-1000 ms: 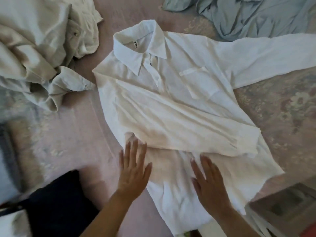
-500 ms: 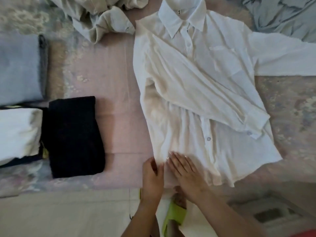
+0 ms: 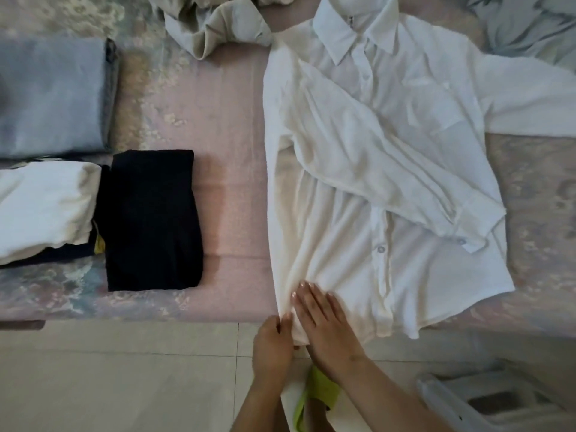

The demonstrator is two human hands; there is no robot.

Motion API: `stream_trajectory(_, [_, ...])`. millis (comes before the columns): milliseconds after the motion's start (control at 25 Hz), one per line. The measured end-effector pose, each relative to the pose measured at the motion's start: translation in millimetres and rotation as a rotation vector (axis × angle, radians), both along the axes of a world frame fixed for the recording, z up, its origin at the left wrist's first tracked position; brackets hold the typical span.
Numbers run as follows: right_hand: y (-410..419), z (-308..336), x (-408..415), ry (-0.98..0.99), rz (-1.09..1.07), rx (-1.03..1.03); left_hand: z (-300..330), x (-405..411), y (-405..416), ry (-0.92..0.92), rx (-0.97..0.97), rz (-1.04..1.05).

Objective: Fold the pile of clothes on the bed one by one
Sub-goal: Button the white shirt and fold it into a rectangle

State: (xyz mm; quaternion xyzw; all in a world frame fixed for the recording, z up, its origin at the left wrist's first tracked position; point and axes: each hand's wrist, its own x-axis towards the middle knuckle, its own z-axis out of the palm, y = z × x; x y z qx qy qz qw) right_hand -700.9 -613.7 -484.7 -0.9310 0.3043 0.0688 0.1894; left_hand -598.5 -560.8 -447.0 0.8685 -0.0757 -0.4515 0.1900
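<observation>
Pink bedding (image 3: 230, 188) carried the white shirt (image 3: 374, 169) — its lower corner hung off the bed edge. Left hand (image 3: 272, 344) pinched that hem, fingers curled; right hand (image 3: 324, 322) lay just beside, fingers straight, pressing flat.

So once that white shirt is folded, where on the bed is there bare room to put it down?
The clearest bare patch is the pink strip of bed between the folded black garment and the white shirt. The left side is crowded with a folded grey-blue piece and a folded white one; crumpled beige clothes fill the far edge.
</observation>
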Motion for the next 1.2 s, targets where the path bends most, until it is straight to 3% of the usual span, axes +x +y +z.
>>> stream_trajectory(80, [-4, 2, -3, 0.039, 0.041, 0.035, -2, 5, -8, -0.093, 0.046, -0.101])
stream_trajectory(160, [-12, 9, -3, 0.128, 0.112, 0.085, -1, 15, -20, -0.482, -0.107, -0.256])
stream_trajectory(240, [-23, 19, -7, 0.181, 0.137, 0.085, -2, 27, -42, -0.727, -0.271, -0.611])
stream_trajectory(360, [-73, 29, -20, 0.141, 0.0, 0.026, 1, 36, -91, -0.697, -0.395, -0.996])
stream_trajectory(480, [-150, 31, -35, 0.22, -0.36, -0.099, -6, 35, -156, -0.683, -0.455, -1.16])
stream_trajectory(600, [-208, 23, -57, 0.351, -0.532, -0.101, -20, 30, -229, -0.703, -0.381, -1.338])
stream_trajectory(680, [-223, 12, -74, 0.471, -0.564, 0.038, -34, 26, -258, -0.705, -0.262, -1.408])
stream_trajectory(880, [-237, 8, -83, 0.589, -0.472, 0.289, -45, 16, -270, -0.472, 0.057, -1.472])
stream_trajectory(1040, [-273, 42, -94, 0.398, -0.377, 0.311, -22, 7, -283, -0.478, 0.161, -1.463])
stream_trajectory(1160, [-334, 61, -132, 0.116, -0.418, 0.16, 3, -34, -307, -0.659, -0.008, -1.294])
stream_trajectory(1200, [-363, 63, -148, 0.105, -0.457, 0.116, 4, -51, -319, -0.658, -0.065, -1.263])
